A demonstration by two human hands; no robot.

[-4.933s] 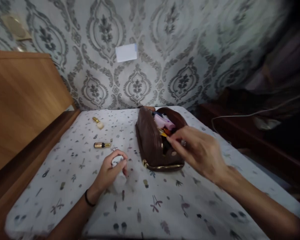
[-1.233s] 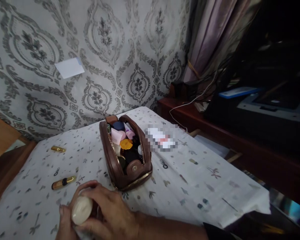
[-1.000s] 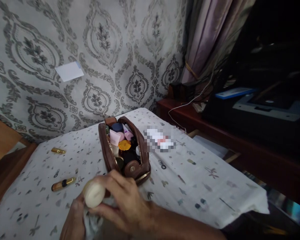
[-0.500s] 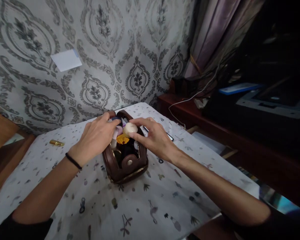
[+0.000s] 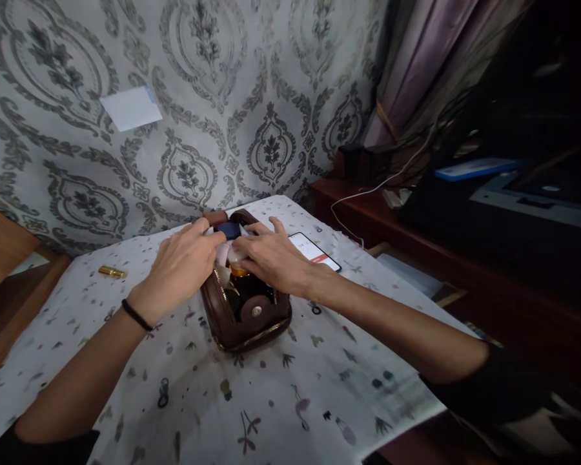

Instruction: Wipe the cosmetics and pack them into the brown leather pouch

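Note:
A brown cosmetic bag (image 5: 252, 332) with a gold zip and a snap tab lies unzipped on the white patterned tablecloth (image 5: 193, 407). My left hand (image 5: 184, 261) is closed over the bag's left rim, its fingertips curled inside. From the right, my right hand (image 5: 274, 257) reaches into the opening, thumb and fingers around a pale round object (image 5: 234, 257) that they partly cover. Inside the bag show a dark blue round item (image 5: 228, 230) and an orange-yellow lid (image 5: 238, 270). Deeper contents are dark or hidden by my hands.
A gold tube (image 5: 112, 272) lies on the table at the left. Right of the bag is a phone (image 5: 314, 250) with a lit screen. A white cable (image 5: 368, 191) runs along the dark red furniture (image 5: 348, 210). The patterned wall (image 5: 193, 84) stands behind the table.
My right hand has moved left and lower into the bag with the pale round object, and its back is turned up. The phone is uncovered more. My left hand stays at the rim.

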